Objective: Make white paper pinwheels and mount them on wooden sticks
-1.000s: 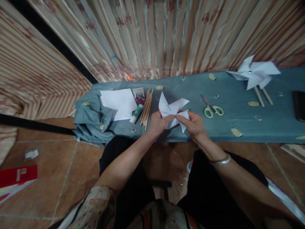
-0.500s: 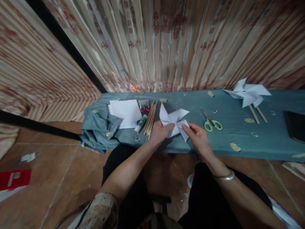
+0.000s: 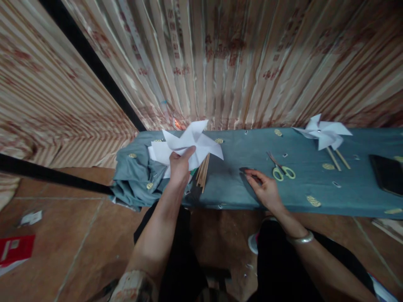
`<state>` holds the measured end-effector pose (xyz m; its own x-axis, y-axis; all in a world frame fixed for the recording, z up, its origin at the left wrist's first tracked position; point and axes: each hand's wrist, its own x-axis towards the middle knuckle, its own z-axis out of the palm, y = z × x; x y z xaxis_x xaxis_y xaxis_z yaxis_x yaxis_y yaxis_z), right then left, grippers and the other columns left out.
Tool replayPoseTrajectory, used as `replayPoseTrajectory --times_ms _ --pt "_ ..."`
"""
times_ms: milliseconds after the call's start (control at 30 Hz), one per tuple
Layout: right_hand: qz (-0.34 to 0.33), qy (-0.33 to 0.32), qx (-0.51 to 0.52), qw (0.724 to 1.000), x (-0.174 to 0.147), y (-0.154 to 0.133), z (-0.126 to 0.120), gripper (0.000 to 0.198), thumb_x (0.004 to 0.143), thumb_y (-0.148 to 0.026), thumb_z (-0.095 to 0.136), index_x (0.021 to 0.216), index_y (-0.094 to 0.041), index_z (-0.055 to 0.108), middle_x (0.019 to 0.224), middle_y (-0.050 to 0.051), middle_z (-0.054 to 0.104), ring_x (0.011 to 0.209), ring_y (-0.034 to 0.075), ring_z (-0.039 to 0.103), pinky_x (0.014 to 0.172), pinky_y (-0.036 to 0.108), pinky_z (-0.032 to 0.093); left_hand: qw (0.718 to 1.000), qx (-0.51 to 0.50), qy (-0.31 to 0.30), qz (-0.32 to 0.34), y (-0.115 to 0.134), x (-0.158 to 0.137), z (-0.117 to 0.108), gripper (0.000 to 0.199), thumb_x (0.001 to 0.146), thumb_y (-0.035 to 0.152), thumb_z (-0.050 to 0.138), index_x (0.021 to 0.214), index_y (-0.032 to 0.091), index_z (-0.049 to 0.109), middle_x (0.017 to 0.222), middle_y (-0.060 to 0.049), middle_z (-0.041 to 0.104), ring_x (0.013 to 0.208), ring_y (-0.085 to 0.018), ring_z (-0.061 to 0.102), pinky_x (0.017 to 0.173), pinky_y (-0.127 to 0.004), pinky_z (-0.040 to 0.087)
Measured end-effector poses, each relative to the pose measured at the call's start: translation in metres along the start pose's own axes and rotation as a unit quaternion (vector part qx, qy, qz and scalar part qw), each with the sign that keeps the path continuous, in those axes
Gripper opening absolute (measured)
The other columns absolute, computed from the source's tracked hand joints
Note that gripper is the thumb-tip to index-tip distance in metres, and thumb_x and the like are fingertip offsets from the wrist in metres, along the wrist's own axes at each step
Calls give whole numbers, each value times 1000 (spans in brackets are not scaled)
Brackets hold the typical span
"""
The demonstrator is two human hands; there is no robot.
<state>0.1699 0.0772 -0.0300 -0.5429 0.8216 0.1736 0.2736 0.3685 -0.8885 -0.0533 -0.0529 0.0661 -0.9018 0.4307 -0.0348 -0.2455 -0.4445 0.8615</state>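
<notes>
My left hand (image 3: 180, 165) pinches a white paper pinwheel (image 3: 202, 143) near its centre, thumb on top, holding it over the left part of the bench. Under the pinwheel lie white paper sheets (image 3: 159, 153) and a bundle of thin wooden sticks (image 3: 203, 174), both partly covered. A bit of a green glue stick (image 3: 192, 172) shows beside the sticks. My right hand (image 3: 262, 188) hovers above the cloth with thumb and forefinger brought together; whatever may be between the tips is too small to make out. Green-handled scissors (image 3: 280, 170) rest just right of it.
A blue-green cloth (image 3: 233, 193) covers the narrow bench. Two sticks with white pinwheels (image 3: 324, 132) lie at the back right, and a dark flat object (image 3: 385, 174) is at the far right. Behind hangs a striped curtain (image 3: 220, 84), with a black pole (image 3: 94, 67) on the left.
My left hand has carried the pinwheel left, over the paper sheets and sticks. My right hand has let go of the pinwheel and stays near the scissors with its fingertips together.
</notes>
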Motion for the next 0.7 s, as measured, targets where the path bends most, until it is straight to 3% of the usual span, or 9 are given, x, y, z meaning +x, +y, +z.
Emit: replayPoseTrajectory --times_ms 233,400,567,700 --pt "-73 -35 -38 996 1 -2 27 23 85 -40 57 90 -23 72 102 8 75 95 24 69 91 43 52 999 -3 33 26 21 11 -23 37 50 24 84 83 13 72 88 -9 76 93 -26 71 85 -35 56" --pt "-154 -80 -87 981 12 -30 60 19 88 -33 54 86 -24 71 112 8 72 106 26 66 98 47 48 998 -8 48 27 30 14 -36 36 51 25 85 84 15 72 88 -9 77 92 -25 72 84 -34 57" --pt "-249 -108 -163 949 52 -65 98 24 90 -25 49 97 -21 72 133 13 60 123 31 54 104 55 42 998 -27 58 25 37 16 -45 39 52 26 84 87 14 72 88 -8 76 90 -23 72 83 -32 57" --pt "-303 -115 -221 920 92 -81 126 25 88 -18 48 94 -17 72 140 16 53 130 33 47 109 55 38 997 -40 67 27 40 17 -49 42 50 28 85 88 14 72 87 -8 77 89 -24 72 83 -32 56"
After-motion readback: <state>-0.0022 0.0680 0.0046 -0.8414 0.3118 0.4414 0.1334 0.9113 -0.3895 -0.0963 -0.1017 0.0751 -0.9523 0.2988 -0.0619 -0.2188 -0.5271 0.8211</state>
